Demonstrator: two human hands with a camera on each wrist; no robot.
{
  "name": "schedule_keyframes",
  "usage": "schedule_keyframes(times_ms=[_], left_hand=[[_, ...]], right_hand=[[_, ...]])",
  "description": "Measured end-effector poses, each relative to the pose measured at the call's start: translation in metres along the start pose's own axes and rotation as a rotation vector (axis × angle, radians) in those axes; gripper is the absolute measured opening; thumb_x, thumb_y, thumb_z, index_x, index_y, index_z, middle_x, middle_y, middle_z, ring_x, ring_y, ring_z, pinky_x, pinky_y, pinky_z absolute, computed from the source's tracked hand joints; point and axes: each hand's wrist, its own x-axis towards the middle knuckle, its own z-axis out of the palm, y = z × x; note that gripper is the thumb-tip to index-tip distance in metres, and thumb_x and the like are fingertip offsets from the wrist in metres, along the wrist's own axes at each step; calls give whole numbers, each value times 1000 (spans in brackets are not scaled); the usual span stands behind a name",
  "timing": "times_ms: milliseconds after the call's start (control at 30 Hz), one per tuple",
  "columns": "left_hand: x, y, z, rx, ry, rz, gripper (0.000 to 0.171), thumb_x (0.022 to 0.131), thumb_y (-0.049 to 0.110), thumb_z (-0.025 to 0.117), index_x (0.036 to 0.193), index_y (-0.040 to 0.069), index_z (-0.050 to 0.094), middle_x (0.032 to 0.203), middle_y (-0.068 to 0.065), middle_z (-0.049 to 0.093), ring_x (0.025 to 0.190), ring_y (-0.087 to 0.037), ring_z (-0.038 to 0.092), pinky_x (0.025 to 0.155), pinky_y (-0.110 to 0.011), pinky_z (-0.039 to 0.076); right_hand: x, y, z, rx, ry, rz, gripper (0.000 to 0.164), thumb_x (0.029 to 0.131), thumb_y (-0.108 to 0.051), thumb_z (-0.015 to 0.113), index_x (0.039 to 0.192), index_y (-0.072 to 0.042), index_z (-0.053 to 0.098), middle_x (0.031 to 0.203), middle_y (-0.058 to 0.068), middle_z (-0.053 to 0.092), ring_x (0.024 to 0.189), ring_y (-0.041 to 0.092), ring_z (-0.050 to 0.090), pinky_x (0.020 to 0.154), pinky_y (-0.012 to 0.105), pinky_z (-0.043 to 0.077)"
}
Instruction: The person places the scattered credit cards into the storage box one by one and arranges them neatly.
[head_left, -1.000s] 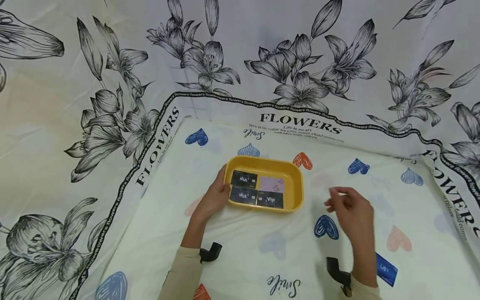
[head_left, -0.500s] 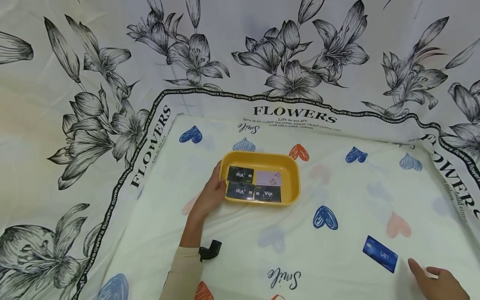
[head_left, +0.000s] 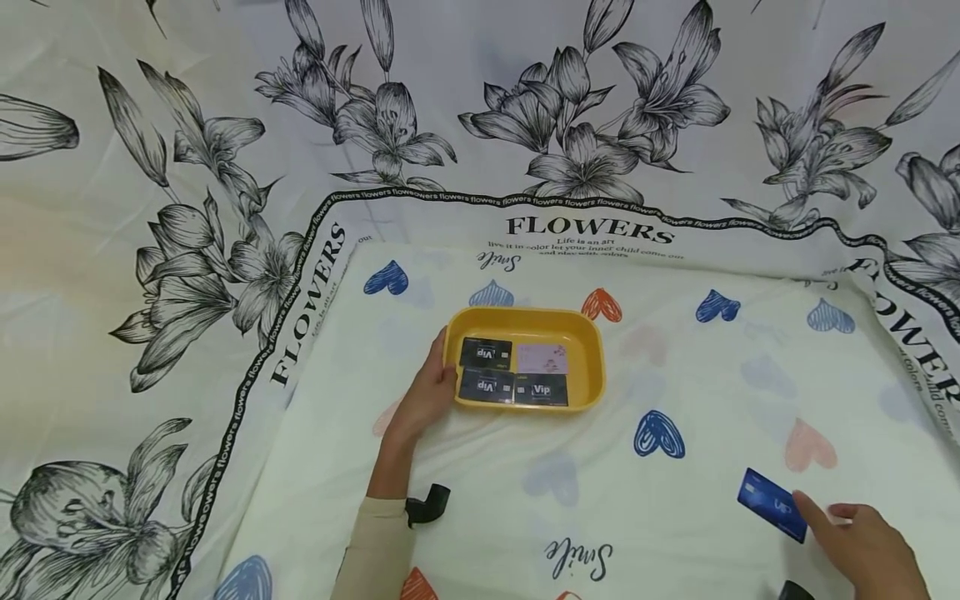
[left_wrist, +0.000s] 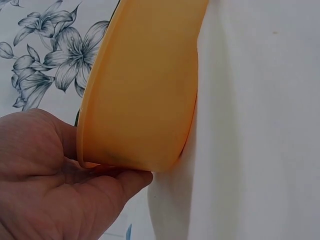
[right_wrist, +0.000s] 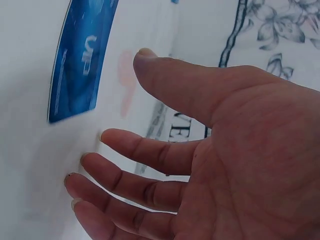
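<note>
A yellow plastic tray (head_left: 588, 358) lies on the cloth, with black VIP cards (head_left: 542, 390) and a pink card (head_left: 542, 358) inside. My left hand (head_left: 423, 396) grips its left end, thumb against the end wall (left_wrist: 135, 125) in the left wrist view. To the lower right, a blue VIP card (head_left: 768, 504) lies on the cloth. Over that card's right end is my right hand (head_left: 870, 542). Its thumb and loosely bent fingers (right_wrist: 145, 150) are spread apart in the right wrist view, with nothing between them and the card a little way off.
A white cloth (head_left: 480, 508) printed with hearts covers the work surface. Around it, a flower-printed sheet (head_left: 420, 221) rises at the back and left. Dark wrist-camera mounts (head_left: 429, 505) stick out beside the wrists.
My right hand has moved from beside the tray down and right to the blue card, coming closer over its right end. The left hand keeps its grip on the tray.
</note>
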Motion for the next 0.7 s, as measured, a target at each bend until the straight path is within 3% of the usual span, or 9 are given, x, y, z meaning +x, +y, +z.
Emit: schedule_keyframes(times_ms=[200, 367, 500, 700], left_hand=[[0, -1, 1, 3, 3, 8, 68, 111, 11, 37, 172, 15, 5, 176, -12, 17, 162, -30, 13, 131, -51, 13], [1, -1, 2, -6, 4, 3, 68, 111, 11, 37, 172, 16, 6, 176, -10, 18, 162, -28, 13, 131, -51, 12], [1, 0, 2, -15, 5, -8, 68, 111, 11, 37, 172, 17, 7, 176, -10, 19, 163, -29, 13, 131, -51, 12], [1, -1, 3, -27, 7, 6, 68, 111, 9, 37, 172, 15, 7, 176, -9, 17, 163, -27, 12, 131, -50, 11]], right_hand=[[4, -12, -1, -26, -4, -95, 96, 104, -67, 41, 130, 25, 41, 122, 44, 57, 108, 53, 59, 97, 65, 51], [8, -24, -2, -33, -48, -142, 104, 97, -70, 57, 136, 25, 37, 127, 46, 50, 117, 61, 51, 100, 71, 48], [6, -35, 2, 8, -56, -186, 98, 94, -57, 72, 136, 23, 34, 125, 46, 50, 116, 61, 50, 98, 71, 48], [2, -53, 10, 75, -48, -243, 88, 93, -42, 79, 132, 20, 31, 121, 45, 55, 106, 56, 57, 90, 66, 50]])
